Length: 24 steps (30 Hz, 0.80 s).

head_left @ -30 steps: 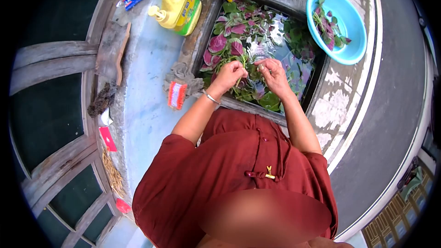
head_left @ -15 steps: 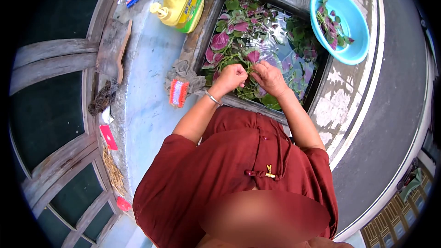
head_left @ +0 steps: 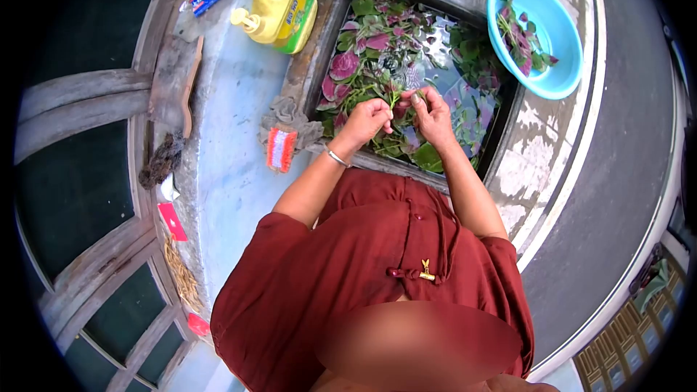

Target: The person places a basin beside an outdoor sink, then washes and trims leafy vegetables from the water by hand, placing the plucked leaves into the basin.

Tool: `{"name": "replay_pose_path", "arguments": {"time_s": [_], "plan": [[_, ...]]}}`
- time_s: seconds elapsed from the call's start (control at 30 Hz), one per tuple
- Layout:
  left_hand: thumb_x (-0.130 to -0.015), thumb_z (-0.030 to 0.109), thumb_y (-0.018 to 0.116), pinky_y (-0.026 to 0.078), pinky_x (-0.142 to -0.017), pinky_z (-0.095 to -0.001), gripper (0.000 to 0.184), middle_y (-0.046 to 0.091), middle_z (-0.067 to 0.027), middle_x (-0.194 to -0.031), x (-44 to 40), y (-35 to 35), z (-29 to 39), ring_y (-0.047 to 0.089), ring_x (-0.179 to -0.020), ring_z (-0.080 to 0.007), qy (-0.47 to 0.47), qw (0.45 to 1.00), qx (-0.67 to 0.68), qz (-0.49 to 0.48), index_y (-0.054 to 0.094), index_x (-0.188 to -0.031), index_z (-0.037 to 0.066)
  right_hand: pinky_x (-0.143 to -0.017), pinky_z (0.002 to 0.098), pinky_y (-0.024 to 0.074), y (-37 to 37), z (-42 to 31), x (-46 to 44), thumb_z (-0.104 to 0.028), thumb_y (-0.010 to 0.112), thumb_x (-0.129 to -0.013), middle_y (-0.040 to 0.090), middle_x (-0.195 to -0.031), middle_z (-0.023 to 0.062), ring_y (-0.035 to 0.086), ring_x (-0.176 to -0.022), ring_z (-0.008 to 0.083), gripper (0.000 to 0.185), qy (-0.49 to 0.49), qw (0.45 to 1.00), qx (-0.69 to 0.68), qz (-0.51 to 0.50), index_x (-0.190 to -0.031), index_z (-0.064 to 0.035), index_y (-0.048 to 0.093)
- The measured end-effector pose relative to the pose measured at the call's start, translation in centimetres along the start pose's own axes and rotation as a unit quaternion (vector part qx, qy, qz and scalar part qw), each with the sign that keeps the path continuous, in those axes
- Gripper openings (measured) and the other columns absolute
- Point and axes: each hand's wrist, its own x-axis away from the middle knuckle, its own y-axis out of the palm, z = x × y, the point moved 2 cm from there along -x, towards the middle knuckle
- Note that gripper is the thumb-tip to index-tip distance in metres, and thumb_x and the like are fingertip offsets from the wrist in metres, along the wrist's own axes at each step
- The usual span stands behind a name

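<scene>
Sprig [head_left: 395, 99] over the water-filled sink [head_left: 311, 65], gripped low in the curled fingers of the left hand [head_left: 368, 122], clearly the nearer one. Long axis pointing mostly away from the body, leafy end outward. Just to its right, right hand [head_left: 434, 120], thumb and forefinger drawn together beside the leaves; whether pinching any, cannot tell. Farther right, blue bowl [head_left: 564, 62] with loose greens [head_left: 523, 40].

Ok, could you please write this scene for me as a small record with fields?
left hand: holds green stems
right hand: fingertips close to the stems, exact hold unclear
sink: water, green and purple leaves
basin: light blue, holding leafy sprigs
left of sink: yellow pump bottle, orange-edged brush beside grey cloth
</scene>
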Motion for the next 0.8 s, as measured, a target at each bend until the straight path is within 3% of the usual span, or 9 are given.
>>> {"name": "replay_pose_path", "arguments": {"time_s": [0.03,0.13,0.17,0.27,0.5,0.57,0.8], "plan": [[-0.088,0.011,0.054,0.050,-0.061,-0.0243,0.011,0.054,0.0007,-0.070,0.0,0.0,0.2,0.056,-0.062,-0.0082,0.000,1.000,0.000,-0.001,0.054,-0.079,0.004,-0.055,0.0264,0.0410,-0.3,0.5,0.0,-0.014,0.059,-0.088,0.053,-0.065,0.0012,0.048,-0.057,0.0107,0.012,0.000,1.000,0.000,0.001,-0.086,-0.0025,0.054],[-0.088,0.013,0.054,0.050,-0.062,-0.0234,0.012,0.054,0.0014,-0.071,0.0,0.1,0.3,0.055,-0.063,-0.0079,-0.003,1.000,-0.002,-0.014,0.055,-0.080,0.005,-0.056,0.0285,0.0445,-0.6,0.8,0.1,-0.013,0.062,-0.085,0.059,-0.079,0.0067,0.056,-0.061,0.0126,0.013,-0.110,0.970,0.216,0.005,-0.093,-0.0043,0.056],[-0.089,0.013,0.054,0.049,-0.062,-0.0231,0.012,0.054,0.0014,-0.072,-0.1,0.1,0.3,0.055,-0.063,-0.0078,0.001,1.000,0.002,-0.015,0.055,-0.080,0.005,-0.056,0.0285,0.0445,-0.5,0.6,0.2,-0.013,0.062,-0.085,0.059,-0.079,0.0067,0.056,-0.061,0.0126,0.013,-0.110,0.970,0.215,0.005,-0.093,-0.0043,0.056],[-0.089,0.014,0.054,0.049,-0.062,-0.0227,0.012,0.055,0.0015,-0.072,0.0,0.2,0.3,0.056,-0.063,-0.0076,0.004,1.000,0.001,-0.017,0.055,-0.081,0.005,-0.055,0.0330,0.0457,-0.1,0.0,0.2,-0.007,0.068,-0.075,0.059,-0.081,0.0098,0.056,-0.060,0.0247,0.023,-0.247,0.927,0.282,0.002,-0.094,-0.0061,0.057],[-0.088,0.012,0.054,0.048,-0.061,-0.0220,0.010,0.055,0.0014,-0.072,-0.2,0.5,0.1,0.056,-0.063,-0.0077,0.007,1.000,-0.017,-0.021,0.055,-0.081,0.005,-0.055,0.0348,0.0458,-0.2,0.1,0.2,-0.009,0.070,-0.073,0.055,-0.074,0.0100,0.056,-0.062,0.0257,0.024,-0.226,0.912,0.341,-0.020,-0.093,-0.0063,0.056],[-0.088,0.012,0.054,0.048,-0.061,-0.0221,0.010,0.055,0.0014,-0.072,-0.1,0.5,0.3,0.056,-0.063,-0.0077,0.004,1.000,-0.015,-0.019,0.055,-0.081,0.005,-0.055,0.0356,0.0456,-0.1,-0.1,0.2,-0.008,0.070,-0.073,0.055,-0.074,0.0106,0.057,-0.063,0.0275,0.023,-0.184,0.930,0.317,0.007,-0.092,-0.0060,0.056],[-0.088,0.013,0.054,0.048,-0.062,-0.0227,0.011,0.056,0.0014,-0.073,0.0,0.6,0.5,0.056,-0.063,-0.0076,0.010,0.999,0.010,-0.029,0.055,-0.081,0.004,-0.055,0.0356,0.0458,-0.3,-0.1,-0.1,-0.007,0.067,-0.072,0.055,-0.074,0.0112,0.057,-0.063,0.0281,0.018,-0.236,0.908,0.346,-0.030,-0.087,-0.0058,0.058]]}}
